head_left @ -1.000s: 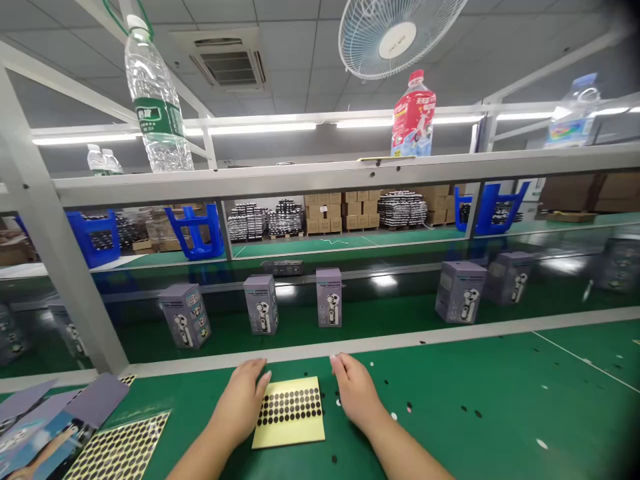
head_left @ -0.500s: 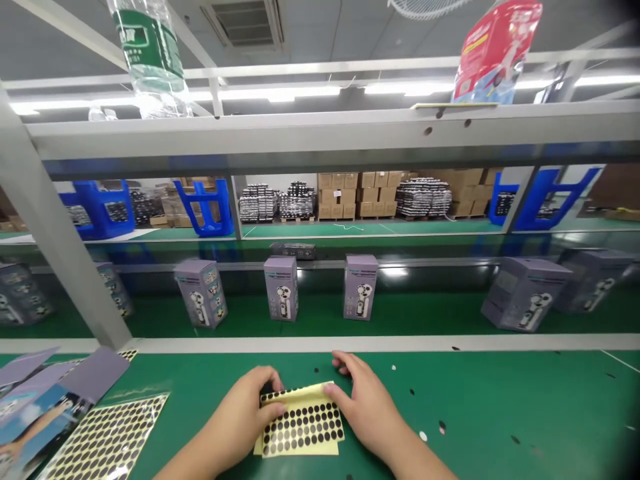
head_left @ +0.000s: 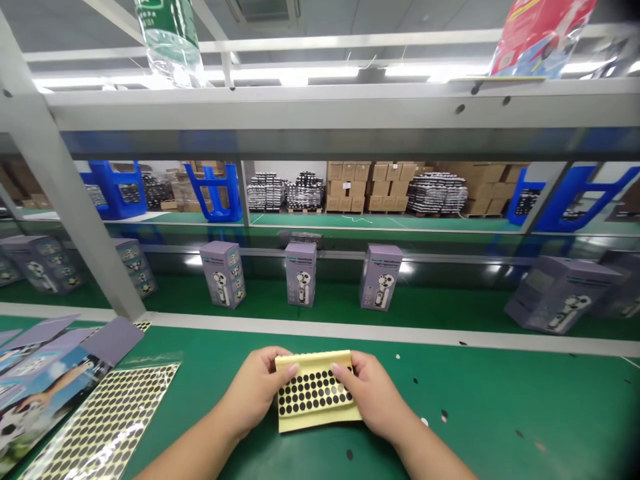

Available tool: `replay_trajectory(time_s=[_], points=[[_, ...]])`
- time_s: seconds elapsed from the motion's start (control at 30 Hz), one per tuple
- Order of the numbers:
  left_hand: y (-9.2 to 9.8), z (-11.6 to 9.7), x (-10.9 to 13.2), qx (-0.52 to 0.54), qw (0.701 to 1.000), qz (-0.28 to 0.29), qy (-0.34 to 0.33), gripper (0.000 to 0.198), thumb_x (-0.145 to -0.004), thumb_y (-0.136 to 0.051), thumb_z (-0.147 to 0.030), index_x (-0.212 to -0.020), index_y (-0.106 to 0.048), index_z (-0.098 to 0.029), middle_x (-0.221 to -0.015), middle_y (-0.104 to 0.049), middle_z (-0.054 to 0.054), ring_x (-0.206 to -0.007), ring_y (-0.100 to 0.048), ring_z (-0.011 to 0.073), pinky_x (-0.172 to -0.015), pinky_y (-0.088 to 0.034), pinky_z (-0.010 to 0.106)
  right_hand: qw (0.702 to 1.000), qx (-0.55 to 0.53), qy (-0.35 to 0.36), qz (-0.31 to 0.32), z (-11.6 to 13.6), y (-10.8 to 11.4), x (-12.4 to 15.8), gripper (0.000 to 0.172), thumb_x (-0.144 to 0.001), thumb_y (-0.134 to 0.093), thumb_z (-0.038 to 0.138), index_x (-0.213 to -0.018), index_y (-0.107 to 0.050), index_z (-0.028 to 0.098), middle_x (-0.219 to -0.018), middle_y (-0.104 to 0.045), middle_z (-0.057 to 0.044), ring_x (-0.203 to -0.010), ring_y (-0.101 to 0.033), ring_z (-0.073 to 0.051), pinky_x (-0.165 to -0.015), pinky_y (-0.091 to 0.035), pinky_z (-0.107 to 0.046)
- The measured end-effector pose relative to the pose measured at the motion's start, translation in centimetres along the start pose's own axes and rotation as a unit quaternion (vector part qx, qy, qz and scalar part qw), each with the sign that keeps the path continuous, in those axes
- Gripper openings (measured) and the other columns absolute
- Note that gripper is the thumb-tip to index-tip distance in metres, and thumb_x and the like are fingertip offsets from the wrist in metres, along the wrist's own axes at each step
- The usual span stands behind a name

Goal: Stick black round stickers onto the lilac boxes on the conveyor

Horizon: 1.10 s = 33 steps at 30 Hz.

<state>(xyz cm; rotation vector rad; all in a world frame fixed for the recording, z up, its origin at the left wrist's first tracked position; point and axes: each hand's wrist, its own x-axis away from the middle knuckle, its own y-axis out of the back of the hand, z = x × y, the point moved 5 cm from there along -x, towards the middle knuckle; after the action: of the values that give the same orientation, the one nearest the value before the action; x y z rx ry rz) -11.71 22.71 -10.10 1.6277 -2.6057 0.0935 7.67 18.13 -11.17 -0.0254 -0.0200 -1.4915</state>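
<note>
A yellow sticker sheet covered with rows of black round dots is held just above the green table. My left hand grips its left edge, thumb on top of the sheet. My right hand holds the right side, with fingers curled over the dots. Both hands are closed on the sheet, near the table's front middle.
A larger dot sheet in clear wrap and flat purple box blanks lie at the left. Purple product boxes stand on the conveyor belt beyond a grey rail. A slanted frame post rises at the left. Loose dots lie to the right.
My hands went from resting beside the sheet to gripping it and lifting its far edge. The view has tilted down and shifted closer to the table.
</note>
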Motion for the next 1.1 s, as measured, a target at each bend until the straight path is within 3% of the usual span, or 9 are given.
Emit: replay_trajectory(time_s=[0.13,0.4,0.63,0.8,0.97,1.1], points=[[0.3,-0.6,-0.1,0.016,1.000,0.024,-0.005,0.035,-0.081,-0.070,-0.042,-0.098,-0.065,-0.012,-0.090,-0.072,0.007,-0.085,-0.065,0.0203,-0.081,-0.049,0.031,1.000,-0.013,0.017,-0.021,-0.2,0.4,-0.1,0.032,-0.087,-0.061,0.044,-0.096,-0.067,0.014,-0.085,-0.071,-0.007,-0.078,-0.065,-0.022,-0.070,-0.050,-0.031],[-1.3,-0.3,0.2,0.051,0.997,0.057,-0.012,0.039,-0.087,-0.063,-0.043,-0.110,-0.067,-0.011,-0.096,-0.073,0.009,-0.087,-0.066,0.0222,-0.085,-0.050,0.036,0.999,-0.031,0.032,-0.023,0.6,0.2,-0.1,0.035,-0.085,-0.062,0.046,-0.098,-0.067,0.014,-0.088,-0.072,-0.008,-0.080,-0.066,-0.024,-0.073,-0.052,-0.033],[0.3,0.0,0.0,0.030,0.999,0.026,-0.014,0.044,-0.084,-0.065,-0.044,-0.113,-0.064,-0.012,-0.102,-0.072,0.010,-0.092,-0.067,0.0244,-0.086,-0.051,0.036,0.992,0.065,0.065,-0.088,0.4,0.9,-0.2,0.036,-0.091,-0.052,0.049,-0.086,-0.064,0.015,-0.078,-0.067,-0.004,-0.069,-0.060,-0.019,-0.060,-0.045,-0.026],[1.4,-1.1,0.3,-0.017,0.999,-0.033,-0.002,0.060,-0.076,-0.072,-0.052,-0.121,-0.059,-0.015,-0.108,-0.071,0.010,-0.101,-0.065,0.0259,-0.090,-0.050,0.034,0.989,0.075,0.083,-0.101,0.2,0.8,-0.2,0.030,-0.091,-0.052,0.044,-0.085,-0.064,0.017,-0.079,-0.067,-0.003,-0.071,-0.060,-0.018,-0.062,-0.046,-0.025],[-1.3,-1.1,0.2,-0.035,0.999,0.026,-0.020,0.054,-0.084,-0.059,-0.057,-0.113,-0.066,-0.012,-0.098,-0.073,0.010,-0.087,-0.068,0.0263,-0.081,-0.053,0.037,0.980,0.097,0.113,-0.131,1.1,1.5,-0.2,0.032,-0.092,-0.048,0.043,-0.095,-0.066,0.016,-0.084,-0.069,-0.006,-0.076,-0.063,-0.021,-0.067,-0.050,-0.029],[-3.6,-1.8,-1.0,-0.155,0.983,-0.016,-0.094,0.046,-0.092,-0.047,-0.051,-0.108,-0.069,-0.014,-0.097,-0.074,0.008,-0.086,-0.067,0.0258,-0.080,-0.050,0.034,0.942,0.167,0.176,-0.233,5.1,3.7,1.5,0.031,-0.091,-0.050,0.040,-0.107,-0.063,0.017,-0.108,-0.064,-0.012,-0.100,-0.058,-0.026,-0.092,-0.045,-0.038]])
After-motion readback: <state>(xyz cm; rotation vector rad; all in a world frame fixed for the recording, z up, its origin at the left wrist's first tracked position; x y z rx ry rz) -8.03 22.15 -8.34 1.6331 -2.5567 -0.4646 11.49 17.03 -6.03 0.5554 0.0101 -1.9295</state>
